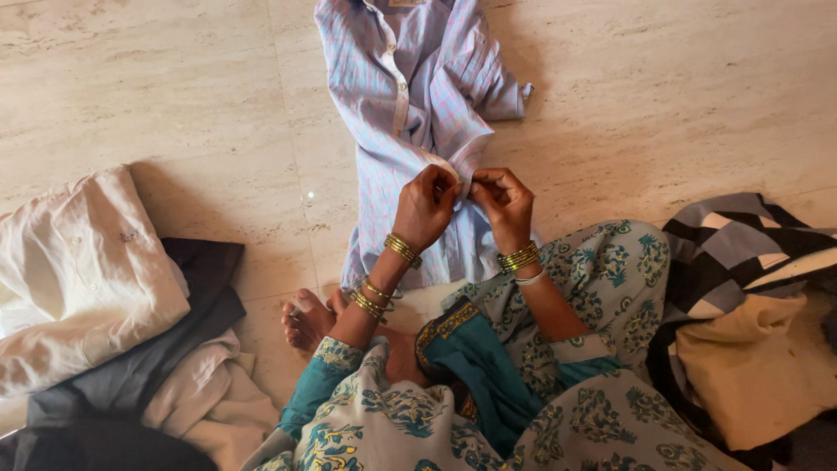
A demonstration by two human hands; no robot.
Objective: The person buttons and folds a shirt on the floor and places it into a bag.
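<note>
While the shirt (410, 96) lies on the floor (680, 96), left hand (425, 205) and right hand (504, 202) pinch its cuff (465, 166).

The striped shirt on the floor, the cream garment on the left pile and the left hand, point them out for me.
Striped shirt (410, 96): head view, on its buttoned front panel.
Cream garment (83, 262): head view, on the middle of its folded top.
Left hand (427, 205): head view, on the back of the hand.
</note>
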